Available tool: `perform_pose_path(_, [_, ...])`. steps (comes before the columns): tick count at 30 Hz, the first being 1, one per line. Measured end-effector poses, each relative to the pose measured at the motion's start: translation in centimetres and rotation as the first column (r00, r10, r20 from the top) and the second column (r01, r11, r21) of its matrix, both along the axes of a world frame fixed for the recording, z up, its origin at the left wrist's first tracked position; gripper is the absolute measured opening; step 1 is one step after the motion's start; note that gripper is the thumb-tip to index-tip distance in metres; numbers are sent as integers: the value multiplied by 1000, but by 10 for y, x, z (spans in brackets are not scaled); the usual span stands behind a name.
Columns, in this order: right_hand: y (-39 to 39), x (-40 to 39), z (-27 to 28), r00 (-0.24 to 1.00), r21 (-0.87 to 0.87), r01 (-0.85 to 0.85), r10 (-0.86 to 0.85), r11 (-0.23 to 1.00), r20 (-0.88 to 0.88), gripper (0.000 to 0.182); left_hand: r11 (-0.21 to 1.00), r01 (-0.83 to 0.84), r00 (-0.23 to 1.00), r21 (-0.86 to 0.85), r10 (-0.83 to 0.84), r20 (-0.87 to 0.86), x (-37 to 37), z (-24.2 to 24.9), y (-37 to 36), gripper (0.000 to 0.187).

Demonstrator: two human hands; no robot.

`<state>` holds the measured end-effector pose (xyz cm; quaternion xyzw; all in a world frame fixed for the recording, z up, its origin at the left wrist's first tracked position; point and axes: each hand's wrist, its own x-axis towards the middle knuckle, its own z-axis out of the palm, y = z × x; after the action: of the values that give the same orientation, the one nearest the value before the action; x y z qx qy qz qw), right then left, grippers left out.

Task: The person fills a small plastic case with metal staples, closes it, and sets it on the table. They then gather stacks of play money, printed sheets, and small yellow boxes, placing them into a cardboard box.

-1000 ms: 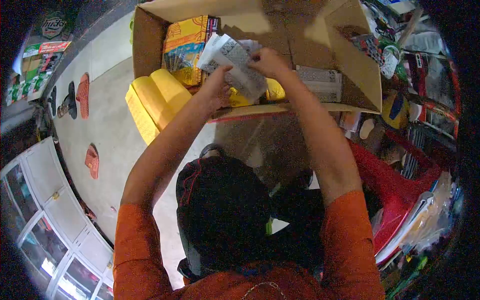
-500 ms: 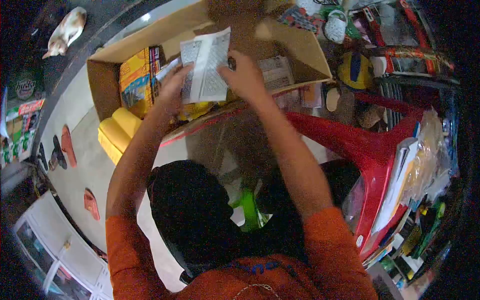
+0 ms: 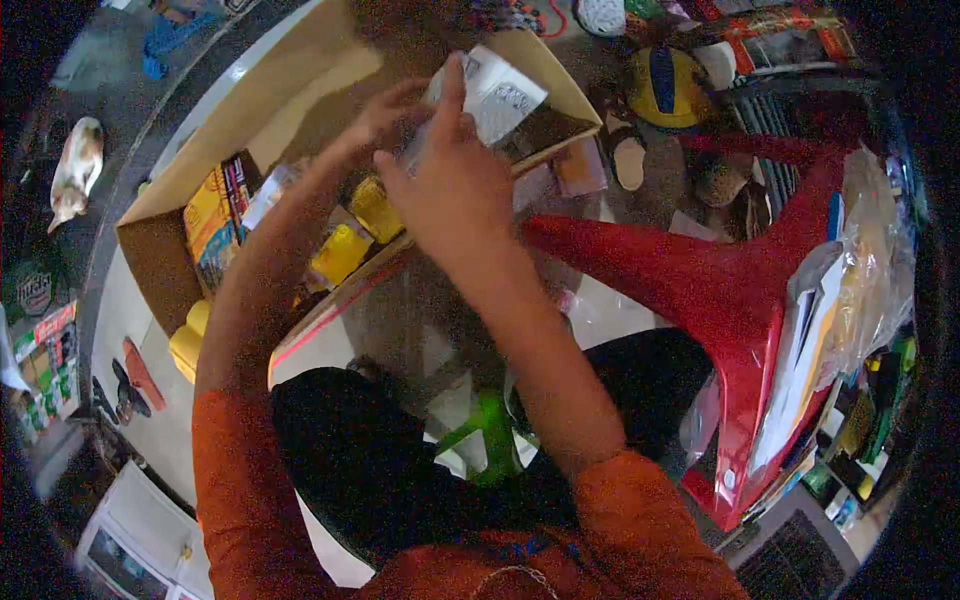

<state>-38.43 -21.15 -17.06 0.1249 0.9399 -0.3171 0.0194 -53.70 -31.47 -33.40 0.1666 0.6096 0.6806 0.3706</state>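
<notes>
A white printed paper (image 3: 510, 98) lies toward the right end of an open cardboard box (image 3: 150, 215). My right hand (image 3: 455, 185) is in front of it, index finger stretched out and thumb spread apart, overlapping the paper's left side. My left hand (image 3: 395, 115) reaches across the box beside the right hand; its fingers are blurred and partly hidden, and I cannot tell whether they hold the paper. Below the hands, yellow packets (image 3: 342, 253) sit in the box. Yellow and orange printed packs (image 3: 212, 220) stand at its left end.
Yellow rolls (image 3: 188, 342) rest outside the box at the left. A red plastic chair (image 3: 680, 255) lies to the right, with plastic-wrapped papers (image 3: 805, 350) against it. Beyond are a yellow and blue ball (image 3: 668, 88) and a shoe (image 3: 628, 160). A cat (image 3: 78, 170) lies far left.
The printed paper was upright between both hands; now white printed paper shows at the box's right end. My right hand has opened, the left has moved in beside it, and the view has shifted.
</notes>
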Motion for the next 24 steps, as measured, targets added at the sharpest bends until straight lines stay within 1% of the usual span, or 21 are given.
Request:
perform_pose_path(1, [0, -1, -1, 1000, 3, 4, -4, 1000, -3, 106, 1000, -3, 1000, -9, 3, -10, -1, 1, 23, 48])
perform_pose_path(3, [0, 1, -3, 993, 31, -41, 38, 999, 109, 103, 1000, -8, 1000, -28, 7, -28, -5, 6, 39, 48])
perform_pose_path(4, [-1, 1, -5, 994, 33, -39, 35, 999, 107, 103, 999, -13, 999, -38, 11, -38, -5, 7, 40, 47])
perform_pose_path(6, [-4, 5, -13, 991, -75, -60, 69, 995, 116, 102, 998, -19, 998, -58, 16, -53, -11, 9, 45, 47])
perform_pose_path(7, [-6, 8, -18, 991, -74, -56, 65, 996, 117, 102, 997, -23, 998, -68, 19, -59, -19, 9, 48, 47])
perform_pose_path(9, [-7, 13, -27, 995, 0, -85, 85, 996, 46, 98, 995, -30, 997, -90, 24, -68, -28, 7, 52, 46])
perform_pose_path(13, [-7, 9, -29, 991, -38, -111, 114, 993, 75, 94, 989, -59, 994, -137, 45, -99, -56, 10, 53, 45])
perform_pose_path(15, [-10, 9, -32, 994, -22, -105, 106, 994, 27, 90, 984, -73, 992, -165, 55, -113, -69, 10, 52, 45])
perform_pose_path(16, [-11, 8, -31, 994, -25, -104, 104, 994, 31, 90, 981, -79, 991, -179, 58, -117, -73, 6, 56, 45])
perform_pose_path(18, [-12, 5, -28, 987, -19, -118, 119, 993, 111, 88, 975, -93, 989, -201, 68, -128, -84, 8, 56, 44])
perform_pose_path(19, [-13, 6, -32, 987, -16, -118, 119, 993, 112, 88, 973, -100, 988, -209, 73, -135, -87, 11, 63, 44])
perform_pose_path(21, [-17, 7, -40, 993, 35, -110, 112, 993, -47, 83, 969, -110, 986, -222, 78, -150, -78, 10, 65, 43])
perform_pose_path(23, [-22, 11, -38, 993, 42, -112, 114, 993, -36, 80, 967, -100, 985, -236, 62, -163, -87, 22, 65, 43])
perform_pose_path(24, [-25, 10, -33, 992, 52, -118, 120, 992, -36, 77, 967, -88, 983, -238, 46, -180, -76, 34, 65, 43])
